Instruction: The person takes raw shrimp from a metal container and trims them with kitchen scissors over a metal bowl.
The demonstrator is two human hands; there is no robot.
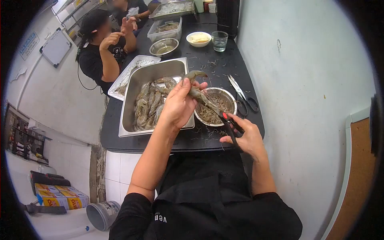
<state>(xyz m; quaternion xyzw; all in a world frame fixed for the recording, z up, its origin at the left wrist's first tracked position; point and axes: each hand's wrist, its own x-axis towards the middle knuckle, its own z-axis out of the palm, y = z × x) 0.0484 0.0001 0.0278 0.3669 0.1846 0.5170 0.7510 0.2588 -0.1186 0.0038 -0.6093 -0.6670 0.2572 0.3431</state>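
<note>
My left hand (182,102) is closed around a large raw shrimp (197,93), its tail end curling up past my thumb. In my right hand (249,135) is a pair of black-handled scissors (229,127), with the fingers in the handles. The blades are at the head end of the shrimp, partly hidden there. Below both is a metal bowl (233,105) holding thin shrimp legs and feelers. A deep steel pan (134,86) with several whole shrimp (150,102) stands left of my left hand.
A second pair of scissors (240,91) lies right of the bowl. Behind stand a glass of water (219,41), a white bowl (192,41), a steel bowl (165,47) and a plastic tub (151,34). A person (94,60) sits left; a wall (296,80) borders the right.
</note>
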